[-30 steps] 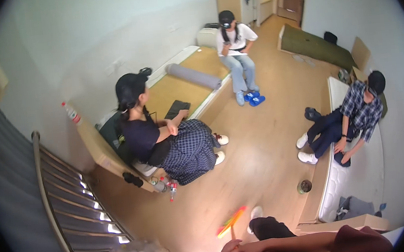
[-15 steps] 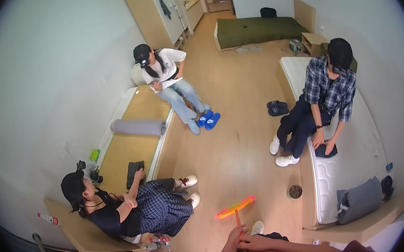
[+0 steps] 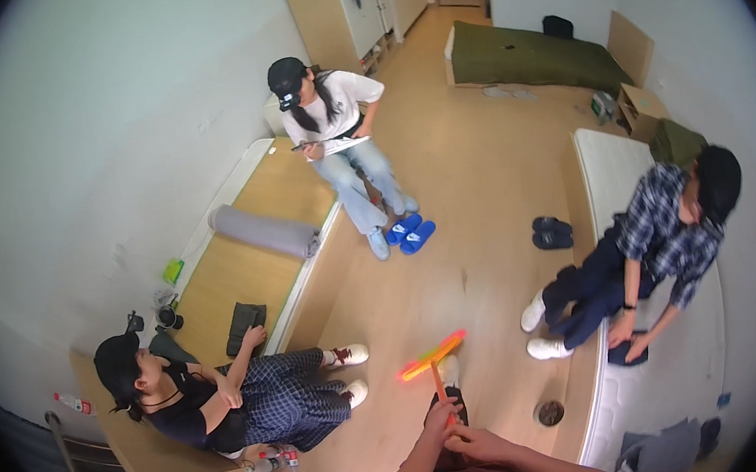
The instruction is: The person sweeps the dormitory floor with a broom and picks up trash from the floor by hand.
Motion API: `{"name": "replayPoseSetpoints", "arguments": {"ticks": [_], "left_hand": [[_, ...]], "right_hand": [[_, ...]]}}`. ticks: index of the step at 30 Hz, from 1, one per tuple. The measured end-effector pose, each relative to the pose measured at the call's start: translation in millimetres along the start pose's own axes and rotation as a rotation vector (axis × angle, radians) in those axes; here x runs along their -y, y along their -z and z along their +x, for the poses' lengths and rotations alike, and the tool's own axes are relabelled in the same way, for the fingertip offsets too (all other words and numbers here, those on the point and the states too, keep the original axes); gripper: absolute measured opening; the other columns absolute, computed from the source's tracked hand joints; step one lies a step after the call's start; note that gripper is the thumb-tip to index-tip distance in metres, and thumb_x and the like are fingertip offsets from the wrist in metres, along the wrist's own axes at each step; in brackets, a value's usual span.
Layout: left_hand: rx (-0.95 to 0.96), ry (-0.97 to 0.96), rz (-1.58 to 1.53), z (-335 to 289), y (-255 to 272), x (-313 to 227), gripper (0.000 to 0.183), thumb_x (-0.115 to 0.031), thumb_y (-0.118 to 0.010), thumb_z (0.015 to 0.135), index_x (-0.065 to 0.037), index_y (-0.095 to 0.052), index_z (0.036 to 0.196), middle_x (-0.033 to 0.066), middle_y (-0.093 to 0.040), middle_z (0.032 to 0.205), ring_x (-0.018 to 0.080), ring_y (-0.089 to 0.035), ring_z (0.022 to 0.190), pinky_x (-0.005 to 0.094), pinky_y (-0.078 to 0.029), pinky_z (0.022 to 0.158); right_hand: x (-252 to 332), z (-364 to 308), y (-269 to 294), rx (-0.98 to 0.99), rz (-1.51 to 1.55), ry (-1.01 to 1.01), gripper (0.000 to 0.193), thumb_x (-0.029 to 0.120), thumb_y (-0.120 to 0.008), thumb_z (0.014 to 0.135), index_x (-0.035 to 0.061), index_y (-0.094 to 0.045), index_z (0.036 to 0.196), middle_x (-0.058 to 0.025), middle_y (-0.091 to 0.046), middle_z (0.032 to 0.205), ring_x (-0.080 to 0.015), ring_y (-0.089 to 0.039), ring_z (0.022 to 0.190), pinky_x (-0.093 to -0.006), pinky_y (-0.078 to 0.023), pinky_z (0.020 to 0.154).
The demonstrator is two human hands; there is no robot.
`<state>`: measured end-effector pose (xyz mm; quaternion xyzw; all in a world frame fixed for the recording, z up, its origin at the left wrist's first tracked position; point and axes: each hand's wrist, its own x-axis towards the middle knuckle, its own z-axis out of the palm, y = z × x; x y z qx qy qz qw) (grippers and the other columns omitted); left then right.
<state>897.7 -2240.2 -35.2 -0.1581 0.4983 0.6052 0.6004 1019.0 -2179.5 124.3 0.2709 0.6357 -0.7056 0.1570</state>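
Observation:
An orange stick [image 3: 438, 382] with a blurred orange and yellow-green crossbar [image 3: 433, 355], pinkish at its tips, looks like a propeller toy. My left hand [image 3: 438, 417] is closed round the stick. Against it, a little lower and to the right, my right hand [image 3: 476, 445] has its fingers closed at the stick's lower end, partly hidden. The crossbar slants up to the right, above my white shoe [image 3: 450, 371].
Three seated people are around me: one in checked trousers [image 3: 289, 402], one in a white shirt [image 3: 342, 115], one in a checked shirt [image 3: 661, 215]. Blue slippers [image 3: 411, 233], dark slippers [image 3: 552, 231], a round pot [image 3: 551, 413] and bottles [image 3: 277, 461] stand about the floor.
The view has turned. The crossbar is tilted more steeply and my foot shows further forward. The person in white now has a dark phone-like thing visible in hand; the person at right is bent lower.

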Motion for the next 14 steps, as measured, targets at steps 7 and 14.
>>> {"name": "replayPoseSetpoints", "arguments": {"ticks": [7, 14], "left_hand": [[0.243, -0.450, 0.420, 196, -7, -60, 0.026, -0.008, -0.054, 0.076, -0.002, -0.051, 0.101, 0.0100, -0.056, 0.079, 0.0199, -0.054, 0.066, 0.0317, -0.047, 0.054], [0.200, 0.072, 0.036, 205, -165, -260, 0.040, -0.015, -0.059, 0.077, 0.000, -0.046, 0.112, 0.0100, -0.056, 0.084, 0.0203, -0.055, 0.080, 0.0321, -0.047, 0.071]], "right_hand": [[84, 117, 118, 0.052, 0.133, 0.030, 0.021, 0.026, -0.045, 0.090, 0.0114, -0.051, 0.103, -0.0009, -0.050, 0.076, -0.0106, -0.047, 0.066, -0.0239, -0.039, 0.060], [153, 207, 271, -0.083, -0.253, 0.254, 0.036, 0.037, -0.038, 0.092, 0.0149, -0.047, 0.119, -0.0095, -0.056, 0.097, -0.0136, -0.052, 0.080, -0.0281, -0.041, 0.074]]}}
